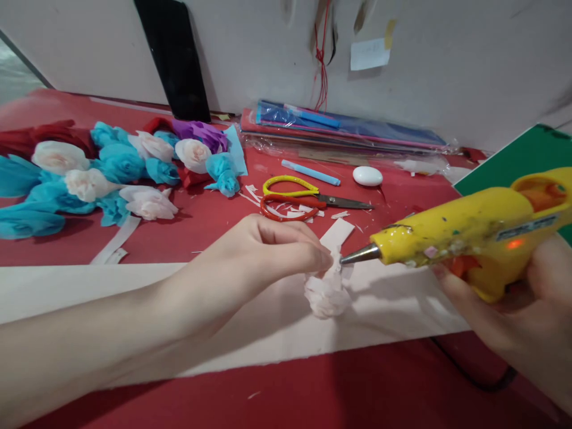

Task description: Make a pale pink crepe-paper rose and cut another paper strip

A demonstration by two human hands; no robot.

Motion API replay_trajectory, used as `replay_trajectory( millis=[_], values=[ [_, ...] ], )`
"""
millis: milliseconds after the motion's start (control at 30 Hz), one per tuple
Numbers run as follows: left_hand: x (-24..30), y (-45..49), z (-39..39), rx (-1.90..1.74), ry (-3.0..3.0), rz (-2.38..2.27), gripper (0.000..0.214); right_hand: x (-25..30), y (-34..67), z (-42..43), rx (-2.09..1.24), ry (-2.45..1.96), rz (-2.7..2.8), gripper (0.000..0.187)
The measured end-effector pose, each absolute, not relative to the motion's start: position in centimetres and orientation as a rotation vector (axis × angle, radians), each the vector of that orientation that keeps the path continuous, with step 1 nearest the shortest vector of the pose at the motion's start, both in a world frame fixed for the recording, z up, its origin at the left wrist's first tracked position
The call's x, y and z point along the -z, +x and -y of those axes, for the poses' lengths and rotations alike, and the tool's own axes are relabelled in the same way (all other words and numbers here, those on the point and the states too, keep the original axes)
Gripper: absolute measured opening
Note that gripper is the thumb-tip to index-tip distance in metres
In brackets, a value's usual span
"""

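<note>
My left hand (277, 250) pinches a pale pink paper flower (328, 297) near its base, with the ruffled petals hanging downward. My right hand (536, 316) is wrapped round the handle of a yellow hot glue gun (451, 226), whose small orange light glows. The gun's metal nozzle points left and meets the flower's base beside my left fingertips. Under both hands lies a long sheet of pale paper (388, 316). A pale paper strip (338, 233) shows just behind the flower.
Blue, white, red and purple paper flowers (120, 161) lie at the left. Scissors (344, 201), paper scraps, a light-blue pen (310, 172) and a white oval object (367, 176) lie behind my hands. Wrapped paper packs (357, 128) and a black phone (174, 59) are by the wall.
</note>
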State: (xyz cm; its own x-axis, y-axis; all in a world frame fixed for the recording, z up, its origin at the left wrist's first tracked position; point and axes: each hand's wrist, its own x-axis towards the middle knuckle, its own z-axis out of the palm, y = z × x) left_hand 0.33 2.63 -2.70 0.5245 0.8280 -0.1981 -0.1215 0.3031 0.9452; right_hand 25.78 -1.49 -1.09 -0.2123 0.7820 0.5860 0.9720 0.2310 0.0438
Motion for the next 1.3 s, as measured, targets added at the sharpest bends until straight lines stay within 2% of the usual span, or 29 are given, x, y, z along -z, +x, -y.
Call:
replay_trajectory(
  millis=[400,1300],
  values=[
    [3.0,0.4,-2.4,-0.714,1.066,-0.795,0.02,0.9,24.8,2.1,0.443,-1.785,1.894,0.028],
    [2.7,0.5,-2.5,-0.716,1.07,-0.784,0.022,1.1,24.7,2.2,0.424,-1.84,1.799,0.033]
  ],
)
